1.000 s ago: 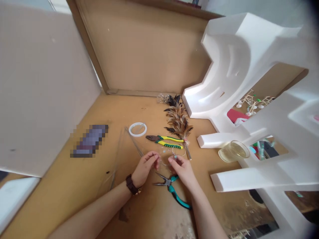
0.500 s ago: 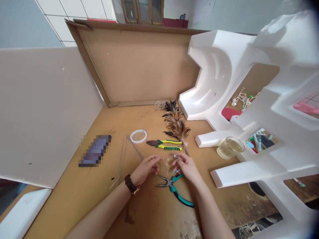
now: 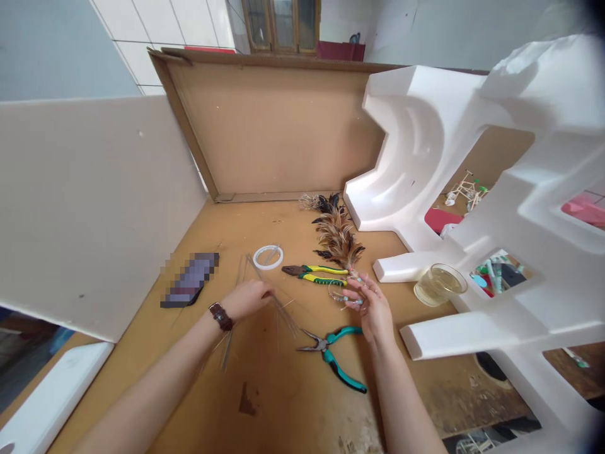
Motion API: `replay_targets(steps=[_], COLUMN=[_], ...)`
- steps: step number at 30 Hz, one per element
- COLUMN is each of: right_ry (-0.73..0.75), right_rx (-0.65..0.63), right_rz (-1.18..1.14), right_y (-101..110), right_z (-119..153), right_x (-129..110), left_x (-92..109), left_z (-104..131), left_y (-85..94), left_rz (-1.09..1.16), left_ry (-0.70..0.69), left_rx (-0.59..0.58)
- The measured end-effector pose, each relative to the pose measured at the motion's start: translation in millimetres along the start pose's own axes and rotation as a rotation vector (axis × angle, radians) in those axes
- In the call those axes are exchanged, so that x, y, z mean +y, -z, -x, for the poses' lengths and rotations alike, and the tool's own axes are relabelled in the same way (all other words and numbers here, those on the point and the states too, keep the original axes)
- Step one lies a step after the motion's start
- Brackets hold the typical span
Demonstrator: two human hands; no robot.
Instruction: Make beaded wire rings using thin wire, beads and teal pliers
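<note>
My left hand (image 3: 248, 297), with a brown watch on its wrist, is closed at a loose bunch of thin wires (image 3: 283, 310) on the table; its fingertips are mostly hidden. Palm up and fingers curled, my right hand (image 3: 377, 310) holds a thin wire loop with small pale beads (image 3: 334, 292). Just beyond that hand lie yellow-and-green combination pliers (image 3: 314, 275). Teal-handled long-nose pliers (image 3: 326, 347) rest with their handles spread, one handle end close to my right wrist. A bundle of brown and black feathers (image 3: 338, 234) lies behind.
A white ring (image 3: 268, 257) and a pixelated phone-like object (image 3: 191, 280) lie to the left. On the right, a glass of pale yellow liquid (image 3: 437, 284) stands among white foam packing (image 3: 406, 151). Cardboard (image 3: 283, 126) forms the back wall, a white panel (image 3: 94, 208) the left.
My left hand has moved left and closed at the wires. My right hand has turned palm up and shifted slightly right, carrying the beaded wire. The view has shifted a little.
</note>
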State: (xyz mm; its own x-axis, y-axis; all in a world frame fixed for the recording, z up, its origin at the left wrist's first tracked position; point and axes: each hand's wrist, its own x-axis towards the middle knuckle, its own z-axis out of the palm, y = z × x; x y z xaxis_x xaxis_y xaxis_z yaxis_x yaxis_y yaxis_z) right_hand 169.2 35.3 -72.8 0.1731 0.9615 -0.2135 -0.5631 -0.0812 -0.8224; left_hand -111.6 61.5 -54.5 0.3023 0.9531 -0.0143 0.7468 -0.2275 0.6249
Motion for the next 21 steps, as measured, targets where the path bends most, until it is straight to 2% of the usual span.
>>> replay_targets(steps=[3, 8, 11, 13, 15, 17, 18, 19, 21], right_ry=[-0.094, -0.118, -0.087, -0.025, 0.175, 0.483, 0.643, 0.777, 0.944], right_rx=[-0.100, -0.199, -0.199, -0.154, -0.053, 0.032, 0.033, -0.010, -0.211], right_rz=[0.146, 0.345, 0.433, 0.493, 0.673, 0.956, 1.090, 1.194, 1.284], right_y=[-4.6, -9.7, -9.3, -8.0, -7.1, -8.2, -9.7, -12.0, -17.6], right_z=[2.5, 3.9, 2.1, 2.2, 5.2, 11.9, 16.3, 21.2, 30.6], right_x=[10.6, 33.0, 41.0, 39.9, 34.2, 27.8, 25.6, 24.6, 26.1], left_x=[2.8, 11.6, 13.9, 14.7, 16.9, 22.5, 27.1, 32.9, 47.0], left_z=[11.6, 24.6, 25.6, 25.8, 26.3, 26.5, 26.1, 25.4, 22.6], left_y=[-6.9, -30.4, -37.2, -35.9, -31.1, -25.8, -24.1, -23.6, -26.4], left_rz=[-0.219, -0.495, -0.587, -0.624, -0.653, -0.679, -0.690, -0.698, -0.708], left_ry=[-0.003, 0.013, 0.014, -0.002, -0.021, -0.034, -0.039, -0.047, -0.076], left_rx=[-0.128, -0.174, -0.207, -0.221, -0.221, -0.206, -0.195, -0.186, -0.169])
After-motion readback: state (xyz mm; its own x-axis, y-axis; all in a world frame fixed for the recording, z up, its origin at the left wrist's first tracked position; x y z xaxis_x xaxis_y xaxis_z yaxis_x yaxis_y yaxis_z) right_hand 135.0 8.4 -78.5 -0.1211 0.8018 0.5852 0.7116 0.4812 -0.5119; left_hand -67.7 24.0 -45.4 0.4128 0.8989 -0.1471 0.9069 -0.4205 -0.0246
